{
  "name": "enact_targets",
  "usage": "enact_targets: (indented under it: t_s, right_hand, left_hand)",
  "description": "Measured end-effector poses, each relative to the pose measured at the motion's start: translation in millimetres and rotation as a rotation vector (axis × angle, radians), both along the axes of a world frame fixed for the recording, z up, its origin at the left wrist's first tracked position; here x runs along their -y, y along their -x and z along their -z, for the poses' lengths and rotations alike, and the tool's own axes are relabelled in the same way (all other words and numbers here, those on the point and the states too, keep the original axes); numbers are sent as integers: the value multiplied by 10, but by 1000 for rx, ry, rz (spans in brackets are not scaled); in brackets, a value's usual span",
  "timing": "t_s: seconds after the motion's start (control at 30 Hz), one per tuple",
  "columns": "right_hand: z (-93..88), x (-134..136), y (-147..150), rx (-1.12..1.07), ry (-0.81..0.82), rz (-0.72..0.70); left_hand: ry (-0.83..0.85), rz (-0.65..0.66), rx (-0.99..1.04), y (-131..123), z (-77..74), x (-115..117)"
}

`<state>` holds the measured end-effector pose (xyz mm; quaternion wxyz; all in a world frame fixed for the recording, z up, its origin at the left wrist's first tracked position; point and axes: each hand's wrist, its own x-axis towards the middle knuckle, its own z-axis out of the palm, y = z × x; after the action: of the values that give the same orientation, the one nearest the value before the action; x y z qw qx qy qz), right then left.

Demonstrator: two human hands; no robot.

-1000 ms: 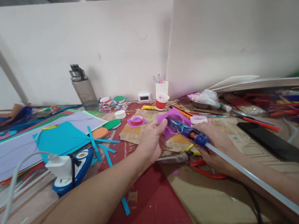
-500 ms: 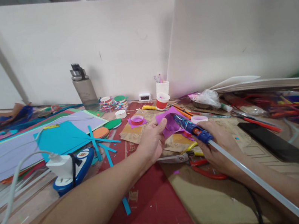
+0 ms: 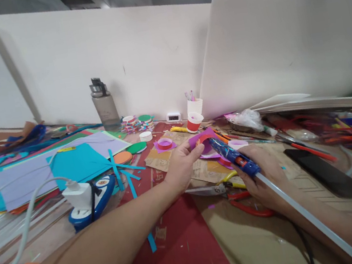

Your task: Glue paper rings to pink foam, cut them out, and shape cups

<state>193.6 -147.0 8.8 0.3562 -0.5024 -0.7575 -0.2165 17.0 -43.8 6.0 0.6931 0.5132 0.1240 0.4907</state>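
My left hand point(image 3: 182, 165) pinches a piece of purple paper point(image 3: 194, 143), its thumb on top. A red curved strip point(image 3: 204, 138) shows against that paper. Wrapped round a blue hot glue gun point(image 3: 239, 160) is my right hand point(image 3: 267, 175); a long whitish glue stick point(image 3: 298, 205) runs out of the gun's back end. The gun's front end reaches the purple paper, and I cannot make out whether it touches. Under the hands lie red-handled scissors point(image 3: 208, 190) and a yellow-handled tool point(image 3: 230, 177). Beyond them, a red ring point(image 3: 165, 143) rests on another purple piece.
A blue power strip point(image 3: 107, 193) with a white plug and cables is at the left, near blue paper sheets point(image 3: 73, 165). A bottle point(image 3: 105, 110), paper cups point(image 3: 194, 122) and a small clock point(image 3: 173, 117) stand behind. A black phone point(image 3: 329, 174) lies at the right.
The view has shifted slightly, so everything sits a little further right and lower. The purple paper has tilted in my left hand, and the red strip against it now shows more.
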Motion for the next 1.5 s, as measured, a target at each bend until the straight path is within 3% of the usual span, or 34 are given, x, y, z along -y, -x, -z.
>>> enact_targets:
  t_s: [0.5, 1.0, 1.5]
  right_hand:
    - [-26, -12, -24, 89, 28, -25]
    - [-32, -6, -23, 96, 22, -34]
    - [-1, -11, -53, 96, 50, -13]
  left_hand:
    - [150, 18, 21, -16, -105, 54]
    - [-28, -17, -93, 8, -17, -23]
    - [92, 3, -16, -4, -100, 60]
